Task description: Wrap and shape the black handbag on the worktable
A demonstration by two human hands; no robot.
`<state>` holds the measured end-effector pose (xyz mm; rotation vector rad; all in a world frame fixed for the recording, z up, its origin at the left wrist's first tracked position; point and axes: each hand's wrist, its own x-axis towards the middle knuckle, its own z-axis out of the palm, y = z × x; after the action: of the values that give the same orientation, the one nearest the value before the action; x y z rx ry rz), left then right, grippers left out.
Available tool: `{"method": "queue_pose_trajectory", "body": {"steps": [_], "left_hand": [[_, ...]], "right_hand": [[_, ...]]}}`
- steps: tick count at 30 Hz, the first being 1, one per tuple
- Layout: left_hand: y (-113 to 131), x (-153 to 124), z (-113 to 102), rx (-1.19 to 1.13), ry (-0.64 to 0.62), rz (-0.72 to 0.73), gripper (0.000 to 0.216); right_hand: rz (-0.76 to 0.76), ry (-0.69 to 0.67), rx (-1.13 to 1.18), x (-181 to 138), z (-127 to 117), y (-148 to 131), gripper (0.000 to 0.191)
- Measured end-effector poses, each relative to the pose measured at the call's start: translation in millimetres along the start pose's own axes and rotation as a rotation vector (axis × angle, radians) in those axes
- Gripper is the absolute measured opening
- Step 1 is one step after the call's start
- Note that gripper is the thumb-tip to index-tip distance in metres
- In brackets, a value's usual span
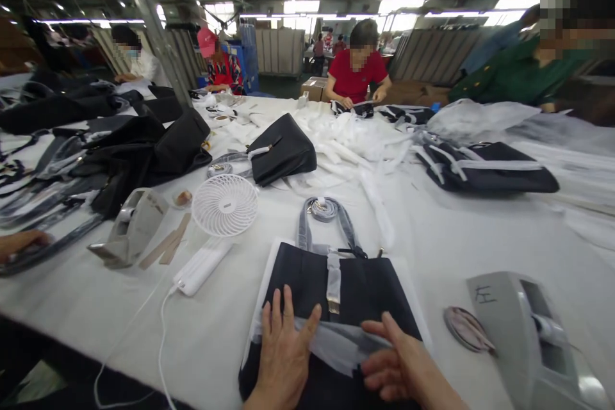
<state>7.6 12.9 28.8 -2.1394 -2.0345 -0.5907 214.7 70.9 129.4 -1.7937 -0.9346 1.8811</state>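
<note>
We press our left hand (283, 349) flat, fingers spread, and our right hand (401, 365), fingers loosely extended, on the translucent wrapping sheet (336, 339) over the black leather handbag (336, 288); neither grips anything.

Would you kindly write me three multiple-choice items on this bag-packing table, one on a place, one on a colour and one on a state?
1. Where does the small white fan lie?
A. On the table, left of the near black bag
B. On top of the near bag
C. On the floor

2. What colour is the top of the person seated straight across the table?
A. Blue
B. Red
C. Yellow

3. How do the left hand and right hand stand?
A. Both clenched in fists in the air
B. Both open and flat on the clear wrapping over the bag
C. Both gripping the strap

Answers: 1 A, the fan rests on the white table beside the bag's left edge. 2 B, the top is plainly red. 3 B, the fingers are spread flat on the wrapping.
</note>
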Motion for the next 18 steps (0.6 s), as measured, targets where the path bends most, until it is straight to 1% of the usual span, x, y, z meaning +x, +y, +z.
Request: {"method": "queue_pose_trajectory", "body": {"steps": [1, 2, 3, 5, 7, 9, 11, 13, 14, 15, 18], "left_hand": [[1, 0, -1, 0.010, -0.007, 0.002, 0.098], [1, 0, -1, 0.021, -0.017, 0.008, 0.095], [2, 0, -2, 0.034, -0.023, 0.012, 0.092], [2, 1, -2, 0.058, -0.016, 0.011, 0.093], [2, 1, 0, 0.079, 0.012, 0.012, 0.097], [0, 0, 3, 0.096, 0.033, 0.054, 0.096], [-3, -1, 6, 0.113, 0.031, 0.121, 0.087], [-6, -4, 7, 0.143, 0.008, 0.179, 0.082], [-8, -5, 6, 0.162, -0.004, 0.207, 0.080], [-9, -6, 5, 0.179, -0.011, 0.245, 0.079], [-14, -7, 1, 0.187, -0.019, 0.393, 0.072]], "right_hand": [[0.043, -0.025, -0.007, -1, 9, 6, 0.086], [0.044, -0.028, -0.020, 0, 19, 11, 0.081], [0.009, -0.011, -0.035, 3, 30, 14, 0.077], [-0.123, 0.046, -0.089, 13, 46, 17, 0.069], [-0.246, 0.087, -0.151, 23, 51, 17, 0.060], [-0.395, 0.128, -0.245, 31, 47, 19, 0.048], [-0.601, 0.164, -0.393, 36, 38, 27, 0.038], [-0.831, 0.169, -0.579, 41, 29, 38, 0.036], [-0.909, 0.161, -0.655, 44, 25, 44, 0.036], [-0.954, 0.154, -0.705, 47, 22, 50, 0.036], [-1.020, 0.168, -0.796, 58, 14, 62, 0.032]]}}
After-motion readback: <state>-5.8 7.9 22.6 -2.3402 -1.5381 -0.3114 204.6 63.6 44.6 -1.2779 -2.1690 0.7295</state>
